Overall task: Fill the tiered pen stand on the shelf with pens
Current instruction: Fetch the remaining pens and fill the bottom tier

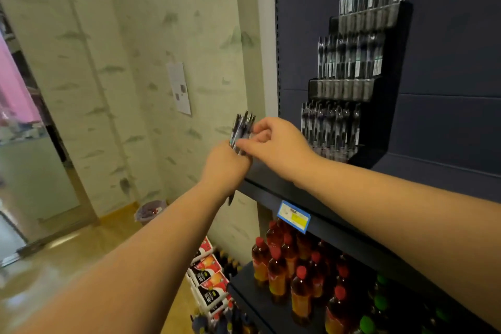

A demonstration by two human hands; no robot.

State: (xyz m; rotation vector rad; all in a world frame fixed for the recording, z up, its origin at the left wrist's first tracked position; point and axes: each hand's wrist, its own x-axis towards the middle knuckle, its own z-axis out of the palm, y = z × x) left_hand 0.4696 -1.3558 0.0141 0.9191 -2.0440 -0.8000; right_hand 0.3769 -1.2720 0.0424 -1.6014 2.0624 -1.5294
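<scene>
A black tiered pen stand (pixel 390 84) stands on the dark shelf (pixel 273 184), with three tiers holding rows of clear-barrelled pens. My left hand (pixel 225 165) grips a bundle of pens (pixel 241 129) upright, just left of the shelf's end. My right hand (pixel 276 146) reaches across from the right and pinches a pen in that bundle with thumb and fingers. Both hands are left of the stand's lowest tier (pixel 329 130), a short way from it.
Below the shelf edge hangs a blue and yellow price tag (pixel 293 215). Red-capped drink bottles (pixel 287 268) and green-capped ones (pixel 379 304) fill the lower shelf. Cartons (pixel 208 276) are stacked on the floor by the wall, and a small bin (pixel 150 211) stands near the doorway.
</scene>
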